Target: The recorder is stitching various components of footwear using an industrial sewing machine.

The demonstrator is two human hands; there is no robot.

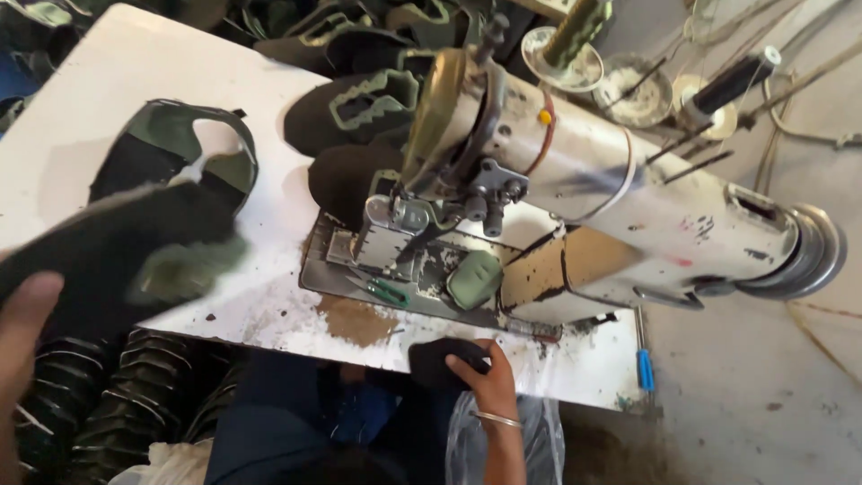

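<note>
My left hand [22,332] is at the lower left, close to the camera, and holds a black and green shoe upper [117,247] that is blurred with motion over the white table [99,72]. My right hand [485,377], with a thin bangle on the wrist, grips a small black fabric piece [435,359] at the table's near edge. That hand is just below the needle plate of the white, paint-chipped sewing machine [611,198]. A second black and green upper [180,144] lies flat on the table beyond my left hand.
More black and green uppers [359,99] are piled behind the machine head. Green-handled snips [388,292] and a green pad [474,278] lie on the machine bed. Thread spools [575,31] stand at the back. Stacked black pieces [108,404] sit below the table's left side.
</note>
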